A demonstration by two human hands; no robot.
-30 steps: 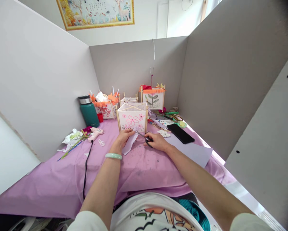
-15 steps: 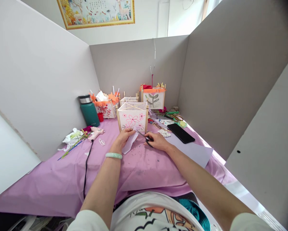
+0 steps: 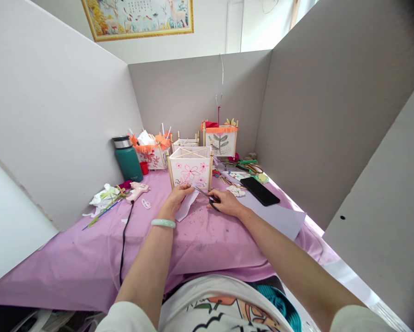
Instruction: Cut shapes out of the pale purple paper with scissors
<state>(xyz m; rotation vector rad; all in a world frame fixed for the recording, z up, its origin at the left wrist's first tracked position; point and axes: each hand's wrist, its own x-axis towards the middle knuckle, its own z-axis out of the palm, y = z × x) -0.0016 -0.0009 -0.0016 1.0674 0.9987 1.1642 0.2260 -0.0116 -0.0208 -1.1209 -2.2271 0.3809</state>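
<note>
Between thumb and fingers, my left hand (image 3: 177,199) pinches a strip of pale paper (image 3: 186,207) that hangs down toward the tablecloth. My right hand (image 3: 227,203) is closed round the black handles of a pair of scissors (image 3: 214,203). The scissor blades point left and reach the paper close to my left fingertips. Just behind both hands stands a white box lantern (image 3: 189,171) with wooden stick edges and pink flowers drawn on its front. Crossed sticks span its top.
Left are a green bottle (image 3: 127,159), a red cup (image 3: 144,168) and a pink glue gun (image 3: 138,190) with a black cord. Right, a black phone (image 3: 260,191) lies by a pale paper sheet (image 3: 283,219). Another lantern (image 3: 221,140) stands behind, grey partitions around.
</note>
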